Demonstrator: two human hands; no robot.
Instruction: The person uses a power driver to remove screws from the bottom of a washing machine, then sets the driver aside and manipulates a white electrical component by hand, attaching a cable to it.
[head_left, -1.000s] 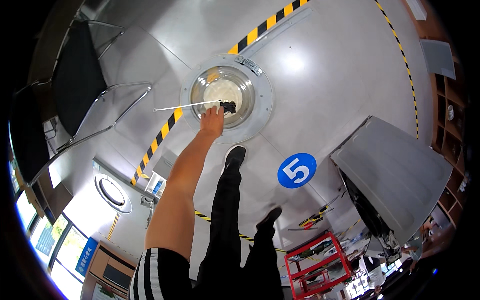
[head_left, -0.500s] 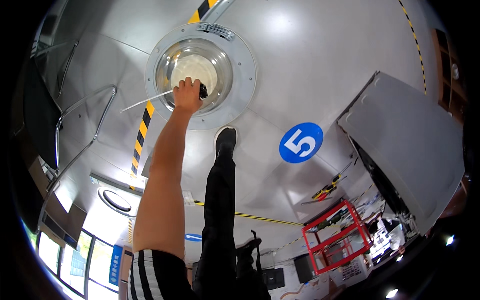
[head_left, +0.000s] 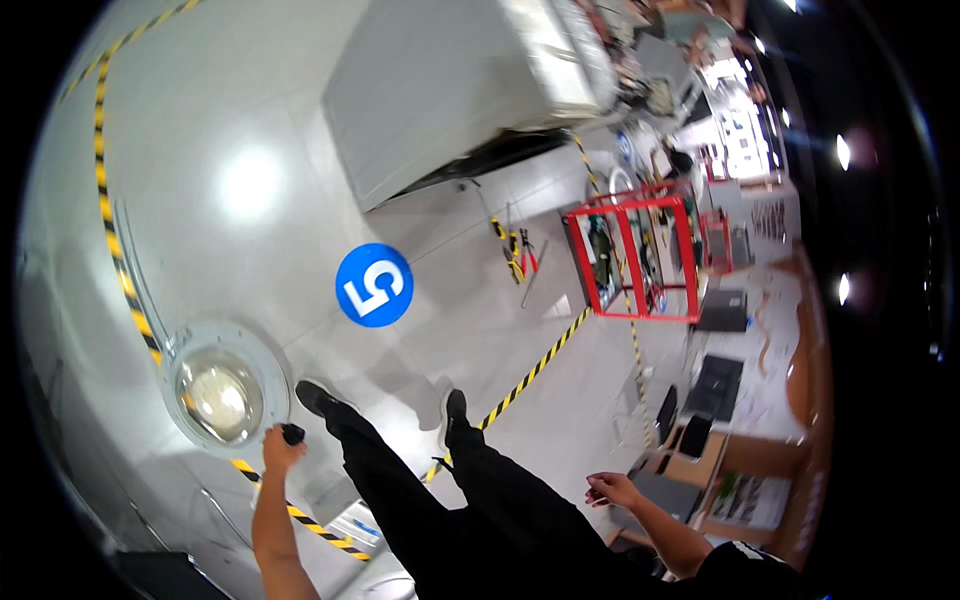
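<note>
At the lower left my left hand is closed around a small black object whose kind I cannot make out. Just beside that hand, a round washing machine door with a grey ring and a domed glass bowl lies on the floor. My right hand hangs at the lower right, fingers loosely curled and apart, and I see nothing in it. It is away from the door.
A large grey washing machine cabinet stands at the top. Hand tools with yellow-black and red handles lie near a red-framed trolley. A blue round floor marker and striped tape mark the floor. Chair legs are at lower left.
My view has swung right, so the door now sits at the left. My left hand has come off the glass bowl, still holding the black object. My right hand has come into view.
</note>
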